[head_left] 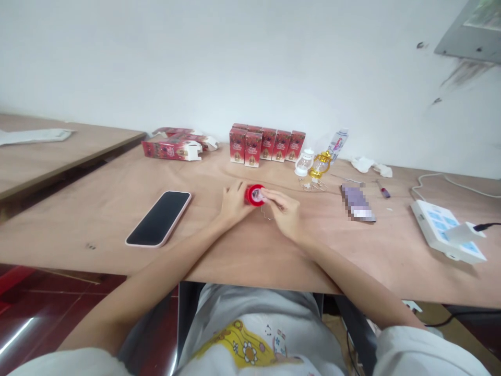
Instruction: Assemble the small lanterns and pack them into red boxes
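My left hand (236,202) is wrapped round the side of a small red lantern (249,195), tipped so that its round end faces me. Inside the red rim something pale and dark shows, too small to make out. The fingers of my right hand (285,210) are pinched together at the right side of that end; whatever they hold is hidden. A thin wire (267,215) hangs below the lantern, close to my right fingers. Farther back stand a white lantern (304,163) and a gold lantern (320,165), with small loose parts (313,185) in front.
Several red boxes (252,150) stand by the wall, and flattened or open cartons (172,147) lie to their left. A phone (159,218) lies left. On the right are a purple packet (357,201), a screwdriver (384,190), crumpled tissue (364,164) and a power strip (446,230) with cords.
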`<state>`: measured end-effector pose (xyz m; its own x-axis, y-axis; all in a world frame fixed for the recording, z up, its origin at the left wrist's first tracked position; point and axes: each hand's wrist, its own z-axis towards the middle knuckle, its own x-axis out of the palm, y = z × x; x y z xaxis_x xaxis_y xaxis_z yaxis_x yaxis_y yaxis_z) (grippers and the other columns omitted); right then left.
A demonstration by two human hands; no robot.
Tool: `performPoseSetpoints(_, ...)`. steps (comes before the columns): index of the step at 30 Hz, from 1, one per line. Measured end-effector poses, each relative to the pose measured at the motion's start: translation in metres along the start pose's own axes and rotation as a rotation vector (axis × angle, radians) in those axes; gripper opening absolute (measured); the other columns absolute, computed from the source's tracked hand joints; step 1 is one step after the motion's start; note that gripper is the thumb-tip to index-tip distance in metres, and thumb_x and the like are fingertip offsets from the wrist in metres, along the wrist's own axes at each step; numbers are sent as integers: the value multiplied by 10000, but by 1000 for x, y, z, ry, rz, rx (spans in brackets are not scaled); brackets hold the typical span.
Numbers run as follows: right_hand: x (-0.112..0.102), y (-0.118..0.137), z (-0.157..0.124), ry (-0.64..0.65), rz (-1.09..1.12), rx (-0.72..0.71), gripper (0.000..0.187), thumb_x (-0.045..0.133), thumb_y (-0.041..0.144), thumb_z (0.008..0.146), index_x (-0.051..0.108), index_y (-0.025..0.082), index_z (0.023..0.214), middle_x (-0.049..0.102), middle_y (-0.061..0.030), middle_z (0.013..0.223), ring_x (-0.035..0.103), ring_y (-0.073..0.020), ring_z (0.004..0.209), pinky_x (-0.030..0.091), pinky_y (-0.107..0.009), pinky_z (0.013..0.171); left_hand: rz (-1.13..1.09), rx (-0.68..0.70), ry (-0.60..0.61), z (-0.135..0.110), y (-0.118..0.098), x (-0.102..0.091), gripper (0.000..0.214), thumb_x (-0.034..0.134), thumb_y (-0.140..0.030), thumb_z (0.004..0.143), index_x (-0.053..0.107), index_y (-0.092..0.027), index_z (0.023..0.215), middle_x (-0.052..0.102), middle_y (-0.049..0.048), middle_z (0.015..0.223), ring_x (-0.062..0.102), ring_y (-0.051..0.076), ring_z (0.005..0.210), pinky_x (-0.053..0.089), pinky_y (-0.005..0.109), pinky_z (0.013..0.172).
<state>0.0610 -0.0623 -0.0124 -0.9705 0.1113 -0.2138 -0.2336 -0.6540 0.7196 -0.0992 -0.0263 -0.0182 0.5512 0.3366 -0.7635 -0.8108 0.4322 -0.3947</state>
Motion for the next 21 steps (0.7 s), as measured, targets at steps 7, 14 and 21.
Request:
performPoseSetpoints(7, -7, 6, -2, 32, -263, -214, 183, 562, 206, 867, 736, 231, 918, 735, -47, 965, 689, -180, 906, 554, -332, 869, 95, 75, 16, -4, -5, 0, 399, 612, -430, 783, 564, -216, 1116, 618, 104, 1067, 560, 290, 1027, 335, 387, 841)
performPoseSetpoints(14, -8, -4, -4, 92, -642, -461, 288, 446, 148, 916, 725, 213, 889, 720, -69, 886, 666, -160, 814, 557, -283, 752, 126, 73, 23, -4, -4, 0, 408, 605, -430, 786, 568, -202, 1122, 611, 116, 1075, 554, 299, 1021, 333, 391, 828)
performPoseSetpoints(21, -4, -15, -6, 50, -721, -661, 283, 452, 52, 888, 683, 140, 1027, 699, -111, 960, 647, -179, 872, 558, -299, 792, 134, 77, 17, -4, -4, -1, 365, 578, -395, 809, 552, -197, 1115, 621, 97, 1078, 560, 280, 1024, 340, 380, 813)
